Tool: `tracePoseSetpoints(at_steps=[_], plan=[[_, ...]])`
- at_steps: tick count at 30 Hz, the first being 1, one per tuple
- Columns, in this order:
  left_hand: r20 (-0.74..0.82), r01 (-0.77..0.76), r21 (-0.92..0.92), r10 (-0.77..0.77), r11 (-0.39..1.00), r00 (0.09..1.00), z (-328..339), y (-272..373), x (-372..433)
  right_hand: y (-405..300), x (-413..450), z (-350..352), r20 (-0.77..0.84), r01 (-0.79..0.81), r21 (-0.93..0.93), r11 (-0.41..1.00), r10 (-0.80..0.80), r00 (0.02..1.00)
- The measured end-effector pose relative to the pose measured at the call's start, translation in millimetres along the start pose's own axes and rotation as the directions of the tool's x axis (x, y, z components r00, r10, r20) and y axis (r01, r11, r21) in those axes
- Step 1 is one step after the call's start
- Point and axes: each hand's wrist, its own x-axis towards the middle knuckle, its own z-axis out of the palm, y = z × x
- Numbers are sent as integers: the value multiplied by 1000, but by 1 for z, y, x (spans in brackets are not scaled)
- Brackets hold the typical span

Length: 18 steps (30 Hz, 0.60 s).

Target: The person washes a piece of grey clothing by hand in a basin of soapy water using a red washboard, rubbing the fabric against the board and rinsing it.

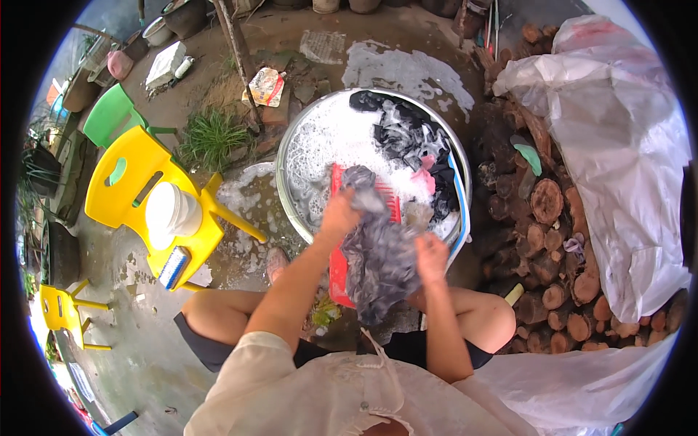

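Observation:
A wet dark grey garment (379, 267) lies bunched over a red plastic washboard (339, 272), whose upper end rests in a round metal basin (287, 199). My left hand (341, 211) grips the upper part of the cloth over the ridges. At the cloth's right edge my right hand (432, 256) is closed on a blurred fold of it. White suds (327, 131) cover much of the water. Dark soapy clothes (414, 131) are heaped along the basin's right side, with a pink cloth (424, 177) among them.
On my left, a yellow plastic chair (120, 180) holds a white lidded bucket (182, 212) and a scrubbing brush (174, 267). Behind it is a green chair (112, 117). Stacked logs (548, 201), partly under plastic sheeting (611, 125), stand at right. A blue-and-white strip (462, 201) crosses the basin's rim.

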Motion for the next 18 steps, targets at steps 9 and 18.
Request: tracePoseSetpoints(at_steps=[9, 18], plan=[[79, 176, -941, -319, 288, 944, -165, 18, 75, -73, 0, -75, 159, -164, 980, 110, 54, 986], [134, 105, -974, 135, 202, 982, -147, 34, 53, -162, -26, -122, -22, 44, 992, 118, -180, 983]])
